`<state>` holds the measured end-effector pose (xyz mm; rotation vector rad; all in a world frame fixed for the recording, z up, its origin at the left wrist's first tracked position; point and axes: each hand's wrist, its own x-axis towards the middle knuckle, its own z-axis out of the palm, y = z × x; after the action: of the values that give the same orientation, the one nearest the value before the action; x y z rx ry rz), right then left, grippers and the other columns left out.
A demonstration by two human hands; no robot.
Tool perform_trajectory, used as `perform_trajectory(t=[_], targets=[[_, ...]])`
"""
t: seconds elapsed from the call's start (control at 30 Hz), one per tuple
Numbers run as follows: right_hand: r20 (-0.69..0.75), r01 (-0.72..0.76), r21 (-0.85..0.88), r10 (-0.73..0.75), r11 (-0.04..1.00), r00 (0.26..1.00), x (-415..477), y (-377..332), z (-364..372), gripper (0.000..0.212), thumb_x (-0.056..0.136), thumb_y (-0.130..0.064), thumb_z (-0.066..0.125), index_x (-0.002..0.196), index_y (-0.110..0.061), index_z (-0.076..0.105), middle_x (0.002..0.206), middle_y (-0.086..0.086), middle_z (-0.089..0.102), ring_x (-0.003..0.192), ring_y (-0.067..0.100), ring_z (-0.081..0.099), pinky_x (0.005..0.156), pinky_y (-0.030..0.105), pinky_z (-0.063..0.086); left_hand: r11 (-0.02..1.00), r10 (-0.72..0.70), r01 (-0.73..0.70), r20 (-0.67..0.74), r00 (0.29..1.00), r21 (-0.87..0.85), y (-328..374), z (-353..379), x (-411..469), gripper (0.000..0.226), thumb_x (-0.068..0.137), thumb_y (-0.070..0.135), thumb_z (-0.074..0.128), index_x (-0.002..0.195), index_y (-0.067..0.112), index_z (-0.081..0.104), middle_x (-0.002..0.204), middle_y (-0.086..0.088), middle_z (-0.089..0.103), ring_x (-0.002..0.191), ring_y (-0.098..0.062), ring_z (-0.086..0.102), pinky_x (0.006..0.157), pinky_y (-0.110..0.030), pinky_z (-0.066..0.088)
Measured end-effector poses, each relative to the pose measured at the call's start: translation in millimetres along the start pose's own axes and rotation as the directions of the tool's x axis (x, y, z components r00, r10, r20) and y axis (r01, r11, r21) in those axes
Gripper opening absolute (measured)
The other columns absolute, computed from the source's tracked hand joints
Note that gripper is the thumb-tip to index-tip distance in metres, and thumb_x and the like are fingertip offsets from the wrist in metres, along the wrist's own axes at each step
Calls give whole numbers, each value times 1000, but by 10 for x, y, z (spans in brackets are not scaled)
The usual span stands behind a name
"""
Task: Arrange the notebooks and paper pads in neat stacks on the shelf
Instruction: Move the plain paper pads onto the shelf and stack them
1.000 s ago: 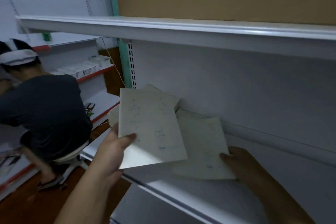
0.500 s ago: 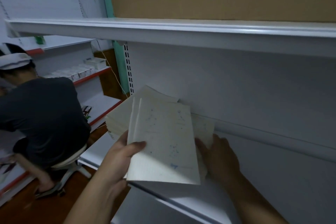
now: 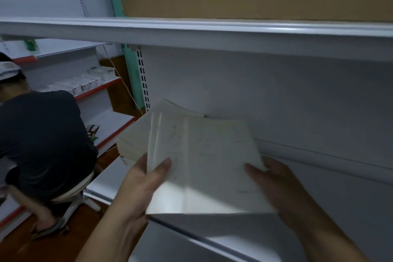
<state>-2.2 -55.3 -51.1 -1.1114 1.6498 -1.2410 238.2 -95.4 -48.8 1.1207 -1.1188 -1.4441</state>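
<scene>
Squaring notebooks (image 3: 204,166): left hand (image 3: 140,185) and right hand (image 3: 276,183) each pinch an edge, thumb on top. Align edges, then set on stack (image 3: 131,144). Probably two books; blurred.

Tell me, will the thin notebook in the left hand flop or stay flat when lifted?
Probably slightly floppy: the notebook looks thin and its left edge seems curled. Likely light: the left hand pinches it by one side, thumb on top.

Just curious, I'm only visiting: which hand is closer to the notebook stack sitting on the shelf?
Left. The left hand sits just in front of the stack; the right hand is across the held notebooks.
</scene>
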Motion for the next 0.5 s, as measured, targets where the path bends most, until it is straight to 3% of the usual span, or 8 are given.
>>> perform_trajectory(t=[0.07,0.17,0.23,0.3,0.4,0.5], targets=[[-46,53,-258,-67,965,997,99,-21,231,31,92,-38,53,74,-15,67,64,2,65,62,18,63,64,29,46,1000,-12,12,16,1000,21,-20,66,-24,36,71,12,69,104,23,60,92,-6,75,84,-28,71,65,-32,56],[-192,-103,-671,-37,734,981,383,137,274,58,87,-63,41,110,-14,63,108,11,66,104,26,62,86,33,46,998,15,-14,-15,1000,68,-30,25,-35,34,83,3,61,110,23,57,96,-3,69,88,-22,65,66,-28,48],[-123,-132,-778,57,615,991,512,334,254,66,81,-71,42,110,-14,59,112,11,63,108,27,60,81,33,45,998,18,-17,-19,1000,58,-48,-39,-30,33,85,6,59,113,21,56,97,-4,69,89,-23,64,66,-30,47],[-68,-112,-768,94,631,993,572,475,252,54,81,-68,46,92,-16,57,100,10,64,101,28,62,72,31,41,999,12,-12,-7,1000,48,-35,-88,-15,38,80,10,64,116,21,57,97,-7,71,89,-27,67,67,-34,49],[-79,-102,-685,67,722,995,579,528,81,39,86,-47,56,101,-11,57,109,12,62,104,28,59,75,29,40,999,0,1,-22,1000,38,-43,-99,-5,39,77,14,65,114,23,57,101,-10,70,91,-32,66,68,-38,49],[-174,-148,-293,100,945,980,397,508,-417,22,89,-24,60,104,-9,61,107,13,66,92,29,63,75,34,47,1000,18,-17,-19,1000,19,-56,17,-45,27,85,8,57,109,21,60,98,-9,70,87,-28,65,64,-35,46]])
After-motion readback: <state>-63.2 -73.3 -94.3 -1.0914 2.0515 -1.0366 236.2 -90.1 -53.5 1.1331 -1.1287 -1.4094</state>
